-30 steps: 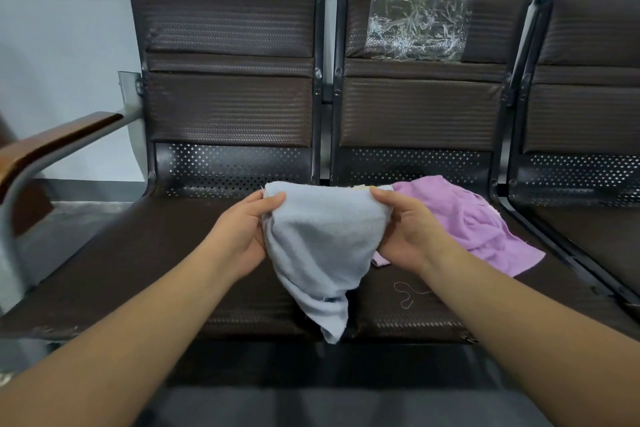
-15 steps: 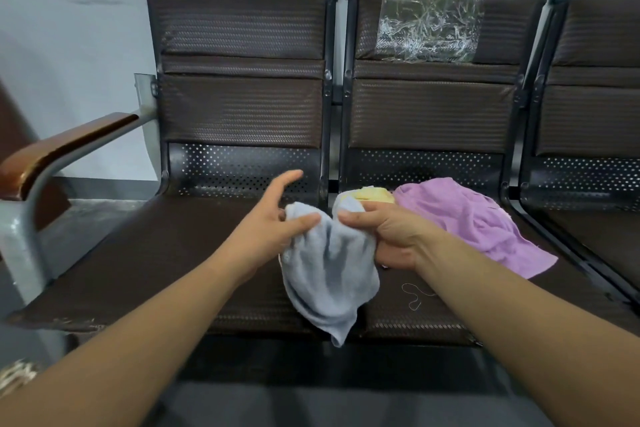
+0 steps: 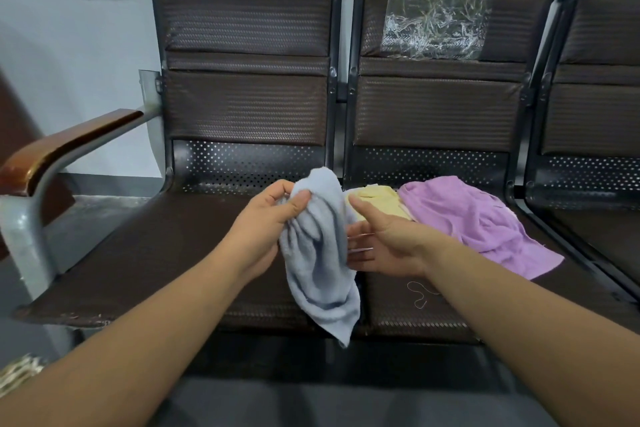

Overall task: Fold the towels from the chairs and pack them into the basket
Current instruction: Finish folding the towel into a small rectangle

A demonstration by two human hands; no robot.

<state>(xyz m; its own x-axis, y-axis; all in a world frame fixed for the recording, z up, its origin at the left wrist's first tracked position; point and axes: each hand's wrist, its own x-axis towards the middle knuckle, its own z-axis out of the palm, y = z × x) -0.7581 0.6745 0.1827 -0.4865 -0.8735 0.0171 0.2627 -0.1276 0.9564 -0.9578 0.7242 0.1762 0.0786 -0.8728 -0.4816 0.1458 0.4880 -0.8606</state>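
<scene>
Above the bench (image 3: 145, 253), we note left hand (image 3: 266, 225) fingers (image 3: 277, 191) gripping the bunched blue towel (image 3: 318, 270), right hand (image 3: 391, 246) fingers extended loosely.

The yellow towel (image 3: 379, 198) lies partly hidden behind the blue towel (image 3: 318, 260) and right hand (image 3: 391, 246).

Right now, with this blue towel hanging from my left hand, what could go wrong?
The blue towel is bunched and held only by your left hand; your right hand is open beside it, so a slip could drop it off the front of the seat. Folding it this wrinkled may give a lopsided fold. The loose thread on the seat could cling to it.
</scene>
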